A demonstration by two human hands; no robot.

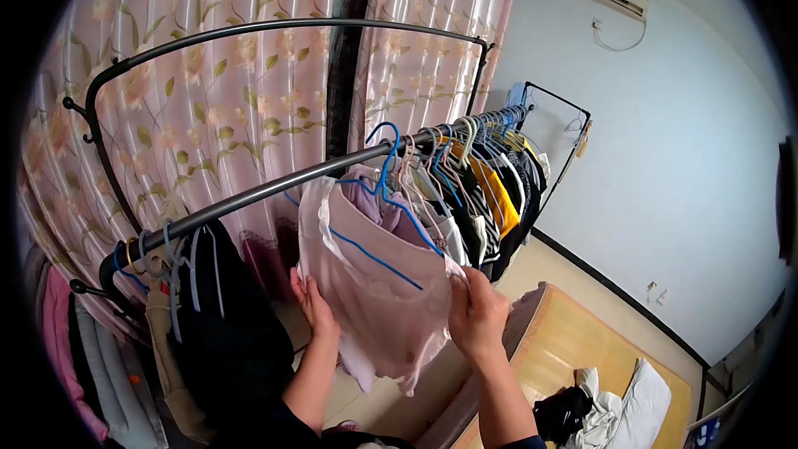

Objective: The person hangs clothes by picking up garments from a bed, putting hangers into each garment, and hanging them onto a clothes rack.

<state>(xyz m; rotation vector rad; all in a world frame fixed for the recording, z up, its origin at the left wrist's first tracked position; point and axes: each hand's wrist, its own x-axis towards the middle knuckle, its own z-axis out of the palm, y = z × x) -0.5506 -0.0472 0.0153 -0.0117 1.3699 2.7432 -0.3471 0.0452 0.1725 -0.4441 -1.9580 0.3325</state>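
A pale pink sleeveless top (374,299) hangs on a blue hanger (384,175), whose hook is over the dark metal clothes rail (249,191). The hanger's lower bar shows through the wide neckline. My right hand (480,316) is closed on the top's right shoulder edge, near the hanger's end. At the left side edge of the top, my left hand (317,308) rests with its thumb and fingers apart, touching the cloth. Just behind hangs a lilac garment (362,199).
Several clothes on hangers (490,183) crowd the rail's far part. Dark trousers (224,283) hang at its near left end. A bed with a yellowish mat (598,324) stands lower right, bearing a pillow (644,403) and dark clothing (564,416). Floral curtains (208,100) hang behind.
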